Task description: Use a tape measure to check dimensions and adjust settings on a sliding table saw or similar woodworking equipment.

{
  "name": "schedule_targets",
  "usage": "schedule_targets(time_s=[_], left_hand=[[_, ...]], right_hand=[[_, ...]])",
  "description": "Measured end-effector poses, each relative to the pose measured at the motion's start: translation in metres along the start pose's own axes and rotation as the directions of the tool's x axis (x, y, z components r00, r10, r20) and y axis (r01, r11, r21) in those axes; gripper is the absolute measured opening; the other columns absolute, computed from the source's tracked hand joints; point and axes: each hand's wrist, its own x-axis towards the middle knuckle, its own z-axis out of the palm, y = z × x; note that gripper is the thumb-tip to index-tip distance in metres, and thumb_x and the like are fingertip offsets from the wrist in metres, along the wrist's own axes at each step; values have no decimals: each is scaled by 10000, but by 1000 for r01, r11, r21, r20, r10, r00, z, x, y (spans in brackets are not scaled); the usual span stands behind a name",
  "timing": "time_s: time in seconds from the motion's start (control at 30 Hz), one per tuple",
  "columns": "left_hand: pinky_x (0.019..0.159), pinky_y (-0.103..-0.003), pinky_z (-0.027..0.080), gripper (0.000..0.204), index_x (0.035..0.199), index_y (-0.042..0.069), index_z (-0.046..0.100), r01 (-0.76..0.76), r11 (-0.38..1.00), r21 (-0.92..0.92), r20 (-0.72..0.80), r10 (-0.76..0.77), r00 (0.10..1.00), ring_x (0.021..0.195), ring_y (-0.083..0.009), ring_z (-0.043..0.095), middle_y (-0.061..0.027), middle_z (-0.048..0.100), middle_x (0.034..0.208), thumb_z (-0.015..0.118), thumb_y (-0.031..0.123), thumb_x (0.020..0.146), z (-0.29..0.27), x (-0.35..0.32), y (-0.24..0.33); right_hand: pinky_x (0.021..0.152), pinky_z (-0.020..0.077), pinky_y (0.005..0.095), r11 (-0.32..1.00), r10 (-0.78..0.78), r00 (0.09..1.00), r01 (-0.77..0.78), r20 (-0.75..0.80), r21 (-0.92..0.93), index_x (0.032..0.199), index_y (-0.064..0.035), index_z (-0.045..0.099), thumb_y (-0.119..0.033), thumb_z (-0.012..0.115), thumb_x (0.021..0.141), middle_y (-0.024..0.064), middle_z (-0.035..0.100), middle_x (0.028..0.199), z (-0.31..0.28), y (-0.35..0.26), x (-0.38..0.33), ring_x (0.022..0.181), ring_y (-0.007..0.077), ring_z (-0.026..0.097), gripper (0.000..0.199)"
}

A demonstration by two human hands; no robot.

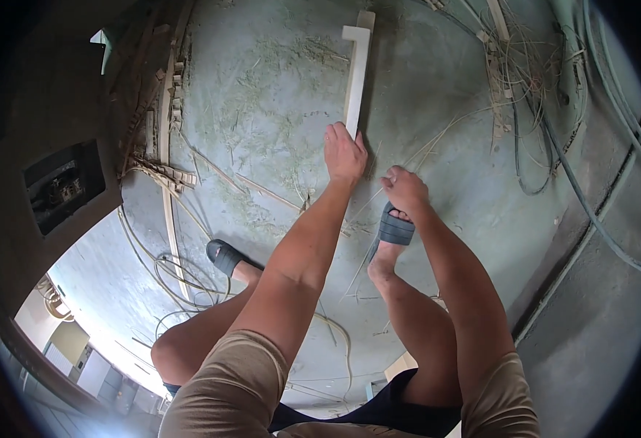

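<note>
My left hand point(344, 153) grips the near end of a long, pale L-ended strip point(360, 77) lying on the floor ahead of me. A tan board end point(365, 20) shows at the strip's far end. Just above the toes of my right foot, my right hand point(406, 190) is closed with its fingers curled. What it holds, if anything, is hidden, and thin pale strands point(430, 148) lie close to it.
Dark slippers point(396, 228) are on my feet. Broken wood strips and a long batten point(165, 131) lie on the left, near loose cable coils point(181, 274). Tangled wires point(528, 80) and a thick grey cable point(590, 208) run along the right. Straw-like debris point(284, 131) covers the middle floor.
</note>
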Motion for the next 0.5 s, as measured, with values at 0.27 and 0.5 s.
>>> schedule_targets(time_s=[0.27,0.5], left_hand=[[922,-512,498,358,1055,-46,504,198,971,136,-127,-181,975,1081,-468,571,-271,545,1120,690,233,930,-40,72,-49],[886,-535,511,357,1077,-45,500,80,975,208,-95,-61,994,1030,-492,592,-293,549,1112,680,234,947,-48,62,-73]], right_hand=[[909,562,509,996,63,990,-53,-123,77,1121,-154,709,-401,620,938,158,745,1100,-19,24,9,1063,404,695,320],[915,555,515,995,17,997,-9,-80,95,1104,-119,696,-402,615,943,159,729,1141,-6,22,7,1082,415,681,336]])
